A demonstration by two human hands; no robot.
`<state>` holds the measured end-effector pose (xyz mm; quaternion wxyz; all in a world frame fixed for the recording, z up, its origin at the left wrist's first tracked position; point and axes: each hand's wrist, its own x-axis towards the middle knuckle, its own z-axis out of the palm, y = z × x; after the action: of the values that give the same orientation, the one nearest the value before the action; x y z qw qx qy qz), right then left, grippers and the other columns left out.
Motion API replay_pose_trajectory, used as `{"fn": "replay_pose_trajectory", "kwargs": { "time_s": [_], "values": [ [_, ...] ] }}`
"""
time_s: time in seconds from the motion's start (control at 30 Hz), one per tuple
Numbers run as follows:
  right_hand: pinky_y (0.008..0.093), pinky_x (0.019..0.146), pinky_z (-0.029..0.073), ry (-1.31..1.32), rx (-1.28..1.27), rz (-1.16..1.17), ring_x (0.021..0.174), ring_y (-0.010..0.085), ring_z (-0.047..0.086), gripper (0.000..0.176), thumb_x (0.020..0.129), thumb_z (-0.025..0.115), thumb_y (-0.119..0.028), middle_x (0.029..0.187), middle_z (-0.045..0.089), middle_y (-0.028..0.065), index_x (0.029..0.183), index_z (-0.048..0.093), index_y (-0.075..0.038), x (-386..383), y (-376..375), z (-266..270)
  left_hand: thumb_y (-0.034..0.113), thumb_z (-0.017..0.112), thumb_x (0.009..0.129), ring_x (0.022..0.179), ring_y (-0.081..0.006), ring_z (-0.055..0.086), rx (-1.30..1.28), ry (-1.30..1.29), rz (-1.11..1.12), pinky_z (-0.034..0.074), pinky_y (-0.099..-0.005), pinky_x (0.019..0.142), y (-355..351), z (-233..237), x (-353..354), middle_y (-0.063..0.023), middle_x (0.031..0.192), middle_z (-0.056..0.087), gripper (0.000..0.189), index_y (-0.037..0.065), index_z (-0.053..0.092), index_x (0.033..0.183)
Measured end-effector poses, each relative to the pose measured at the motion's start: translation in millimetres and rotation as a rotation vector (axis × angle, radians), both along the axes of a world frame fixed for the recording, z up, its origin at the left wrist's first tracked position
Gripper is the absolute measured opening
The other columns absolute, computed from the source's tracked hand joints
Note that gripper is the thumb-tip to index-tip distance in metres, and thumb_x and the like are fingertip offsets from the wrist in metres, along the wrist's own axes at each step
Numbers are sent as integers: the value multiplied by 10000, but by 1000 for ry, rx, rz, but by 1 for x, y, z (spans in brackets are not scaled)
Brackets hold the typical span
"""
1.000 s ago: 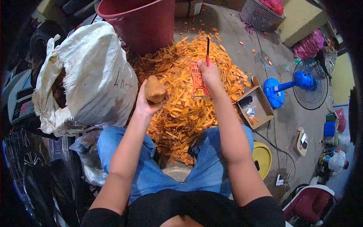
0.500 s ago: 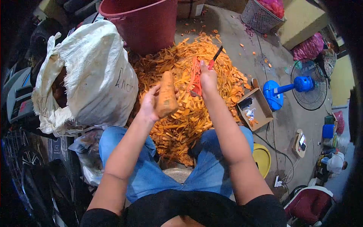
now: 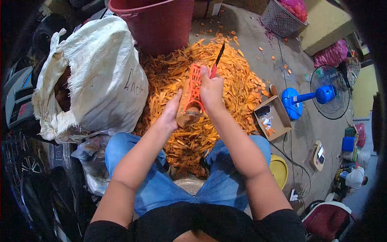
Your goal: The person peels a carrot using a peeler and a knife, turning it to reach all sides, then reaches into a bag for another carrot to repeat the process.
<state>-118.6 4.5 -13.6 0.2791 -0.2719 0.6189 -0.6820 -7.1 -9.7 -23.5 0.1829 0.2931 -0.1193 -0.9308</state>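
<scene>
Your left grip (image 3: 172, 110) is closed around the carrot (image 3: 184, 119), its long axis pointing away from you; the carrot lies just left of your right grip (image 3: 212, 89), which clasps the orange peeler (image 3: 195, 83) over it and a dark-bladed knife (image 3: 219, 55).

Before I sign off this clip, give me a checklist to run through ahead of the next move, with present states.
1. Carrot held: ok, in the left hand.
2. Peeler at the carrot: ok, it overlaps it in view.
3. Peeler edge biting: cannot tell.
4. Right hand free of other tools: not ok, it also holds a knife.
5. Knife tip directed away from the left hand: ok.
6. Left fingertips clear: cannot tell, hidden.
</scene>
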Motion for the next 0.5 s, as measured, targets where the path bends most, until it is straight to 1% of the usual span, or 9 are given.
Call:
{"fn": "replay_pose_trajectory", "kwargs": {
  "time_s": [0.07,0.23,0.3,0.4,0.47,0.5],
  "values": [
    [256,410,292,-17,23,-2,441,72,330,338,801,475,-280,469,410,-3,595,463,-11,1,0,1,327,246,862,740,-176,557,-53,-28,9,485,-322,628,0,-1,-1,-68,868,551,344,90,431,1031],
    [259,416,299,-16,28,-19,452,74,342,315,800,480,-247,485,428,5,599,463,-5,6,4,11,318,239,864,737,-184,558,-62,-132,24,487,-341,627,3,5,-3,-74,869,550,339,91,429,1030],
    [257,418,301,94,79,-8,453,72,345,312,802,475,-233,489,427,5,590,452,-5,5,6,12,318,238,864,736,-188,559,-59,-169,25,487,-347,628,4,9,-5,-76,869,550,339,91,429,1029],
    [259,419,301,105,136,3,447,77,338,313,802,472,-225,478,408,2,577,438,-10,4,8,15,318,238,865,740,-195,558,-71,-215,37,486,-350,631,4,9,-6,-82,870,548,340,89,429,1028],
    [263,417,300,62,152,-7,442,81,334,317,801,473,-228,470,397,1,572,433,-13,6,7,17,352,188,863,836,-211,531,-129,-231,-9,445,-343,734,3,10,-5,-111,952,525,424,48,404,1064],
    [266,416,299,20,169,-18,437,86,330,322,800,474,-232,462,387,1,566,429,-16,6,7,17,352,188,863,836,-211,531,-129,-230,-9,445,-343,734,3,11,-5,-111,952,525,424,48,404,1064]
  ]
}}
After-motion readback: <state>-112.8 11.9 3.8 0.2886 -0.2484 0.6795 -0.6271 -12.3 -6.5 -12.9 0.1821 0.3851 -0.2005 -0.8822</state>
